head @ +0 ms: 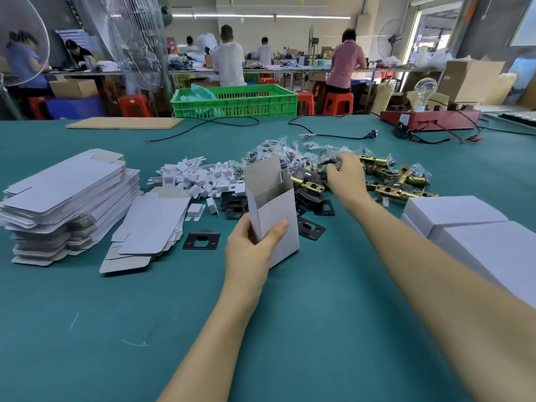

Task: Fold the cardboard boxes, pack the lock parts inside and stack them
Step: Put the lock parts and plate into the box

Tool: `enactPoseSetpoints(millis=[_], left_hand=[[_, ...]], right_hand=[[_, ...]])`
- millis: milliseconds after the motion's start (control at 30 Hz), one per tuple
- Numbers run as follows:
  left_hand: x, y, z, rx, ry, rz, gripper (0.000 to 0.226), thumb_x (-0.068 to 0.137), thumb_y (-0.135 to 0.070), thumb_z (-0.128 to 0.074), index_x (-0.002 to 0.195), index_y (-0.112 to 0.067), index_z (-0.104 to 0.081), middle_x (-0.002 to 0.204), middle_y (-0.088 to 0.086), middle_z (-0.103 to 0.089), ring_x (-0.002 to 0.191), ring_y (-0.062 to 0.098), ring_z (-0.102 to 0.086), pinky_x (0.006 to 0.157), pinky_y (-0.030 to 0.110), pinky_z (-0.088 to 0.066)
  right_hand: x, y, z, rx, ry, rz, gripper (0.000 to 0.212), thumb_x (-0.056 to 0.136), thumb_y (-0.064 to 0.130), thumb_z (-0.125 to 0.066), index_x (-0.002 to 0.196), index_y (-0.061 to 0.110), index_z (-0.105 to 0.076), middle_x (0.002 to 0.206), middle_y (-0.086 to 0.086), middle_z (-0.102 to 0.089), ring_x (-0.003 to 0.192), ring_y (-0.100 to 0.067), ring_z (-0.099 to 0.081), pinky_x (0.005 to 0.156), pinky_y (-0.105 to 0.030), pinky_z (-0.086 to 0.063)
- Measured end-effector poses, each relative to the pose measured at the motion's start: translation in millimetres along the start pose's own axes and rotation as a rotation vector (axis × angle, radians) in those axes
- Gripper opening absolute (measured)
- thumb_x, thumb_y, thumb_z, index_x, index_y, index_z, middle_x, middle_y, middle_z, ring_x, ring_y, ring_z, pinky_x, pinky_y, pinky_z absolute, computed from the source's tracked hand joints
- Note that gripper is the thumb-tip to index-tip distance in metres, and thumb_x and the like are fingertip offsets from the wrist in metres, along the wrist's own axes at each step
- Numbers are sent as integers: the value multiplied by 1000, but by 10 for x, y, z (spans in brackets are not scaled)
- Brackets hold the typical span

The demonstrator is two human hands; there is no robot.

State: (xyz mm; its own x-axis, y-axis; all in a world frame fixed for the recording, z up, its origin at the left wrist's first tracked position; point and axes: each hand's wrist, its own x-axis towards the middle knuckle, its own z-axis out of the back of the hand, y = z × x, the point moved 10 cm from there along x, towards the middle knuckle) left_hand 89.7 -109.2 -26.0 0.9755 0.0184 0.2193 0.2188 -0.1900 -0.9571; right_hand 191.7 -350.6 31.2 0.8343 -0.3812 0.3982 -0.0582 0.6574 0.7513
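Box (272, 216), white matte card, grey inside, folded upright, top flap open, mid-table. My left hand (252, 250) clamps its near corner, thumb on front. My right hand (345, 172) over brass latches (397, 181), fingers curled pinching small crinkly clear bag (329, 161).

The right hand (345, 172) covers whatever its fingertips touch among the brass latches (397, 181), so I cannot tell if it grips a part. The folded box (272, 210) hides its own inside and the black plates (311, 226) behind it, and the left hand (249, 250) covers its lower corner. The finished white boxes (475, 227) run off the right edge, and the small bagged parts (275, 152) are too blurred to make out.
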Motion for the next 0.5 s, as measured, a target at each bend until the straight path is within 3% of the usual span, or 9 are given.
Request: enactPoseSetpoints(millis=[200,300,367,500], left_hand=[[-47,-44,-139,41,94,15,22,83,-17,-77,94,-34,-69,94,-14,-75,87,4,-69,76,24,-58],[-74,-30,-226,30,165,52,27,80,-15,-80,101,-28,-71,99,-7,-76,92,12,-71,77,28,-59],[-97,-48,-276,28,206,47,28,80,-11,-79,103,-23,-71,99,-4,-76,92,12,-71,74,24,-57],[-141,-89,-359,24,271,30,33,74,-12,-81,103,-24,-73,100,-2,-76,90,12,-71,73,23,-56]], right_hand=[[-603,217,626,305,-166,-46,15,96,15,-54,109,10,-58,121,-11,-58,102,-15,-58,92,-30,-48],[-751,409,950,420,-162,-54,8,92,6,-59,97,11,-62,96,-4,-65,87,-19,-67,86,-37,-56],[-835,645,1110,542,-83,3,16,88,-4,-60,88,12,-58,87,-3,-61,73,-19,-68,75,-33,-59],[-1064,1262,1174,559,262,224,21,84,-9,-63,96,7,-59,87,-10,-62,71,-14,-67,71,-28,-58]])
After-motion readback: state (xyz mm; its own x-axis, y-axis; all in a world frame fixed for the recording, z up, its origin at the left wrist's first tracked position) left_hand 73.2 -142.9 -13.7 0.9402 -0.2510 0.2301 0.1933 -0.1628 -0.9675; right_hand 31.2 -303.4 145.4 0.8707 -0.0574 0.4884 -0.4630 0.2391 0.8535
